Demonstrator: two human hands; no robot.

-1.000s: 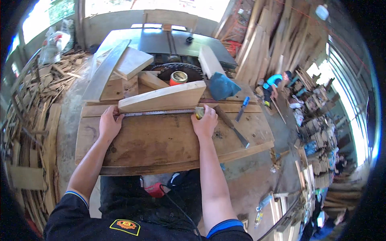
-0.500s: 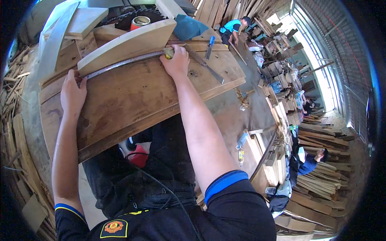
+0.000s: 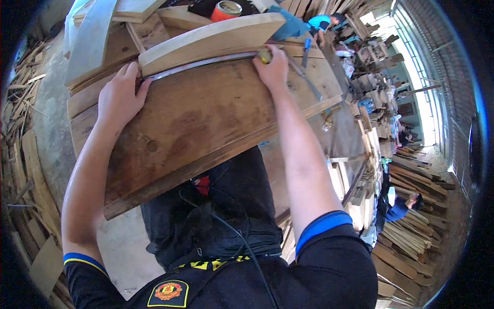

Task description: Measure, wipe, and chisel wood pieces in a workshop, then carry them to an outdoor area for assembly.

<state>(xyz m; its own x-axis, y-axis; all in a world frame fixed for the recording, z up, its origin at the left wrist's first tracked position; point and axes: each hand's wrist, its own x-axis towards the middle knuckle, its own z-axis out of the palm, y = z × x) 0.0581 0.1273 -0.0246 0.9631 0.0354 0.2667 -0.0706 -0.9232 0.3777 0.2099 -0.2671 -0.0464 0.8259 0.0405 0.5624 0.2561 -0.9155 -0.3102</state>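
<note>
Along the near long edge of a pale wooden board (image 3: 211, 37) runs an extended metal tape (image 3: 198, 64) on a brown wooden bench top (image 3: 206, 118). At its left end my left hand (image 3: 121, 95) has fingers curled against the board's end, thumb by the tape; the fingertips are partly hidden. My right hand (image 3: 274, 69) grips the yellow tape measure case (image 3: 265, 56) at the board's right end. Just right of that hand lie a long metal-bladed tool (image 3: 312, 86) and a blue-handled chisel (image 3: 307, 45).
An orange-rimmed can (image 3: 224, 14), blue cloth (image 3: 287, 26) and stacked boards (image 3: 92, 46) occupy the bench's back. Scrap wood (image 3: 33, 170) lines the floor at left. A person in light blue (image 3: 321, 23) bends at back right; another in dark blue (image 3: 399, 208) is among lumber piles at right.
My view has swung down and rightward, bringing more lumber and the second person into sight. Both hands remain at the board's ends along the tape, my left fingers shifted slightly around its end.
</note>
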